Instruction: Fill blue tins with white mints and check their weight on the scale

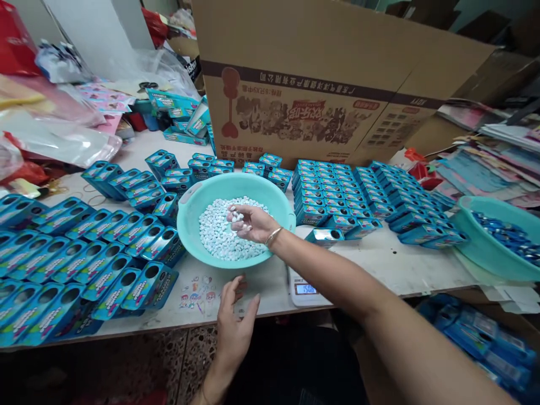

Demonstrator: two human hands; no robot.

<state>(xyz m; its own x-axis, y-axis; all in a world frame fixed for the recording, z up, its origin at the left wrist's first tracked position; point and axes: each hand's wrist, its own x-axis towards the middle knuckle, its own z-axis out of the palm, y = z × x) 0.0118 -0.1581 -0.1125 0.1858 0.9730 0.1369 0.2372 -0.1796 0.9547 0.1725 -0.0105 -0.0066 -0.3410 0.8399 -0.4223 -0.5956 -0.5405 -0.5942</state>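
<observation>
A turquoise plastic basin (185,225) stands at the middle of the table, holding a heap of small white candies (223,239). Above the heap, my right hand (251,222) is palm up with its fingers curled round several white candies; a gold bangle circles the wrist. My left hand (236,320) is at the table's front edge, just below the basin, fingers apart and nothing in it. To the right, partly under my right forearm, lies a white digital scale (297,298) with a lit display. A blue printed box (324,236) with a round hole rests on or behind it.
Rows of blue boxes (101,275) with open round holes cover the left; more packed boxes (333,191) stand at right. A large cardboard carton (304,50) rises behind. At far right, another turquoise basin (481,247) holds shiny blue wrapped pieces (512,236).
</observation>
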